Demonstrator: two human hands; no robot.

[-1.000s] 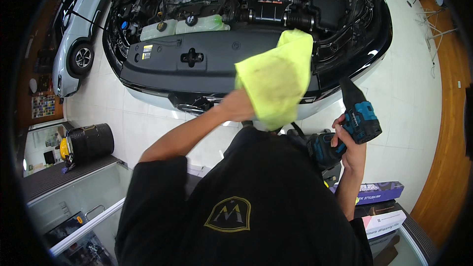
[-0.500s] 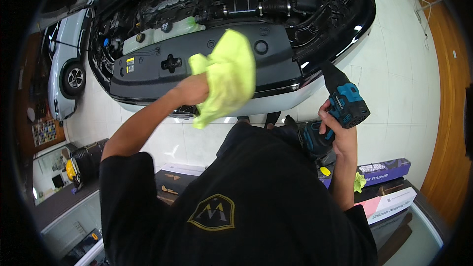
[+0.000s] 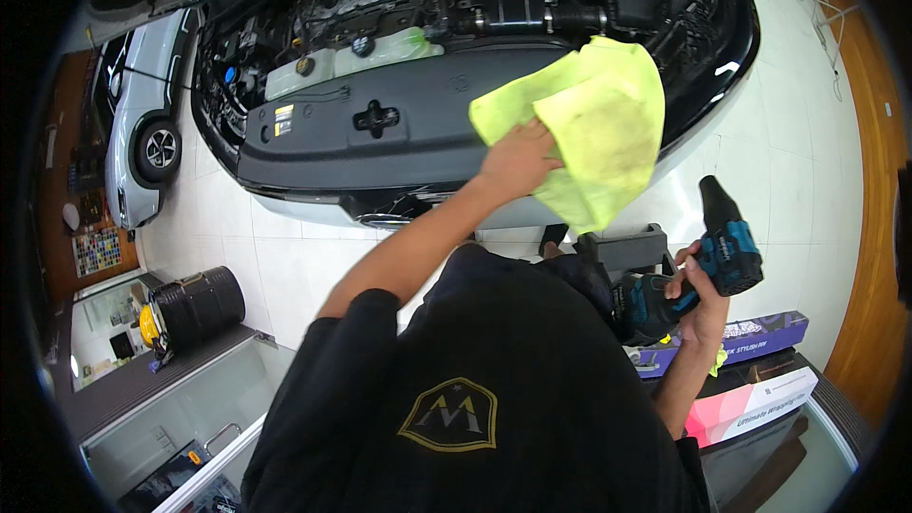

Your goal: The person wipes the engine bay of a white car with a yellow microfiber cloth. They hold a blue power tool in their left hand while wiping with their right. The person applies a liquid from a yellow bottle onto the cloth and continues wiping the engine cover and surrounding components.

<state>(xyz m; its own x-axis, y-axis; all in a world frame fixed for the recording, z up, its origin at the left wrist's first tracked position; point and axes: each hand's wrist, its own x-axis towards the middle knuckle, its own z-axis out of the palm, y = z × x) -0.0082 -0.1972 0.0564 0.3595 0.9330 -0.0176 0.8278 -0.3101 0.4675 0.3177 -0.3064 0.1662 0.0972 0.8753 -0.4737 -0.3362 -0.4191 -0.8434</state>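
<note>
My left hand point(image 3: 520, 161) grips a yellow-green microfiber cloth point(image 3: 613, 128) by its near left part. Spread out and stained with a dark smudge, the cloth hangs over the right part of the car's front edge and hides some of it. Whether it touches the car, I cannot tell. At the right, my right hand point(image 3: 701, 290) is wrapped round the handle of a teal and black cordless blower point(image 3: 730, 256). Its black nozzle points up and away, toward the car. Ahead lies the black plastic cover point(image 3: 323, 133) at the front of the open engine bay.
Behind the cover sit white fluid tanks point(image 3: 356, 55) with dark caps. A silver car point(image 3: 142, 133) stands at the left, near a black drum-shaped vacuum point(image 3: 199, 309). Long boxes point(image 3: 760, 404) lie on a counter at the lower right.
My left hand has swept the cloth to the right across the front of the car, and the cloth has opened out. The blower in my right hand now appears lower and farther right.
</note>
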